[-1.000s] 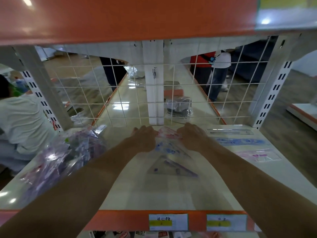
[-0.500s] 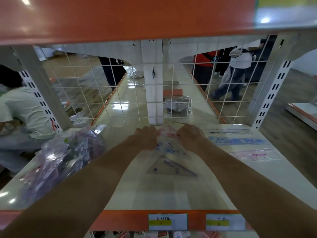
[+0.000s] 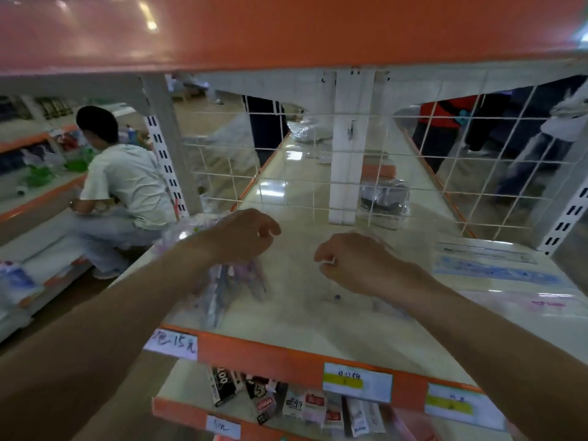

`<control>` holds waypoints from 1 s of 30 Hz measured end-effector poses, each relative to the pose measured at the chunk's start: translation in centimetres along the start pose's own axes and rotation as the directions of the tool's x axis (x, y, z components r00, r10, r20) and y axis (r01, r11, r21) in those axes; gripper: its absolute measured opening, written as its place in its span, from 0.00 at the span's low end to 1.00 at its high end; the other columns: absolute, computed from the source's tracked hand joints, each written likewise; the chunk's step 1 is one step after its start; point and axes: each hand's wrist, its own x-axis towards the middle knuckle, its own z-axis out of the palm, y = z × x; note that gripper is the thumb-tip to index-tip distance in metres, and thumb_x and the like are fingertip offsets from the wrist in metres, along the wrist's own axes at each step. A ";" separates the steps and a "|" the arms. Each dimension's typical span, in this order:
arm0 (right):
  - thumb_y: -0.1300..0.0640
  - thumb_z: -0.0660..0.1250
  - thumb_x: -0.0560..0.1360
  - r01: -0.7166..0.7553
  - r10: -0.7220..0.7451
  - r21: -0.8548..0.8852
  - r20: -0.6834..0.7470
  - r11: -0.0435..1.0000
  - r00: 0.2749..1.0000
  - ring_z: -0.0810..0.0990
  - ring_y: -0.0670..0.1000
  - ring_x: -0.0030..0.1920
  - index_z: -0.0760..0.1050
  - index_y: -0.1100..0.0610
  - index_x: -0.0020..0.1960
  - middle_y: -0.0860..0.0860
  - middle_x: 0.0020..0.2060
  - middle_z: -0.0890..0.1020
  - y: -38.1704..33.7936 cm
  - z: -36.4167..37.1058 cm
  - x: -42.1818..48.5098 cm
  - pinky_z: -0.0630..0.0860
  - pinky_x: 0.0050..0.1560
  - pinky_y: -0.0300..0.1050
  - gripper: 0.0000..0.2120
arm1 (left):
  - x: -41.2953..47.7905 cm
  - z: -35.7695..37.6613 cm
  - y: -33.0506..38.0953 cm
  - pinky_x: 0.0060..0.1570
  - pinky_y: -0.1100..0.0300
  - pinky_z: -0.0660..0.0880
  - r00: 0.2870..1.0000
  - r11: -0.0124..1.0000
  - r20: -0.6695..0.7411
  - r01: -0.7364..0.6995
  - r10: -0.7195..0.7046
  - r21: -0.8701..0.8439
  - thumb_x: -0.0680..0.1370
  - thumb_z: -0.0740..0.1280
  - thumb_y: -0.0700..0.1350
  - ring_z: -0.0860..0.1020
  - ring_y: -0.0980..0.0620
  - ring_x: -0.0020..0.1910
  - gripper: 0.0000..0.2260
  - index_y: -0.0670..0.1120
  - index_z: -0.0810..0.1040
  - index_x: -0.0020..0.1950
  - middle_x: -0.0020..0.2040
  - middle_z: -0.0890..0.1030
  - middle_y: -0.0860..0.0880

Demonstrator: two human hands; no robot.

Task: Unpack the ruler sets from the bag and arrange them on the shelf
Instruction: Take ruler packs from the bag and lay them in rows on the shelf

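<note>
- Hands both curled, left hand point(image 3: 241, 238) and right hand point(image 3: 353, 264); I can't tell if either grips anything.
- Clear plastic bag of ruler sets point(image 3: 227, 284) sits just under the left hand; blue-printed flat ruler set point(image 3: 496, 272) lies right of the right hand.

Head camera looks forward and down, close over the shelf point(image 3: 318, 319).

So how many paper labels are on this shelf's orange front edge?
3: the handwritten label at the left end, the yellow-barred middle label, and the yellow-barred right label. The right forearm may hide more.
</note>
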 end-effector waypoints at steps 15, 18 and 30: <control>0.40 0.63 0.74 -0.089 0.068 0.108 0.184 0.990 0.981 0.75 0.56 0.59 0.69 0.57 0.65 0.55 0.61 0.75 -7.8 4.7 4.4 0.71 0.51 0.45 0.27 | -8.6 -1.2 -6.9 0.47 0.65 0.68 0.959 0.955 -0.109 0.240 -0.260 -0.173 0.79 0.64 0.43 0.77 0.55 0.46 0.10 0.47 0.82 0.57 0.51 0.82 0.49; 0.40 0.63 0.74 -0.104 0.094 0.065 0.148 0.992 0.984 0.78 0.57 0.57 0.73 0.57 0.61 0.55 0.57 0.78 -8.5 5.5 4.7 0.71 0.48 0.45 0.24 | -8.9 -1.1 -6.8 0.48 0.65 0.68 0.959 0.953 -0.102 0.245 -0.266 -0.177 0.79 0.62 0.43 0.76 0.55 0.45 0.11 0.46 0.82 0.57 0.53 0.82 0.49; 0.54 0.61 0.74 -0.167 0.140 0.191 0.145 0.967 0.979 0.81 0.55 0.41 0.80 0.59 0.40 0.53 0.37 0.82 -6.1 3.2 1.4 0.73 0.38 0.45 0.12 | -7.5 0.7 -4.7 0.38 0.60 0.74 0.938 0.866 0.003 0.321 -0.346 -0.383 0.78 0.60 0.40 0.74 0.52 0.35 0.10 0.37 0.80 0.47 0.40 0.79 0.42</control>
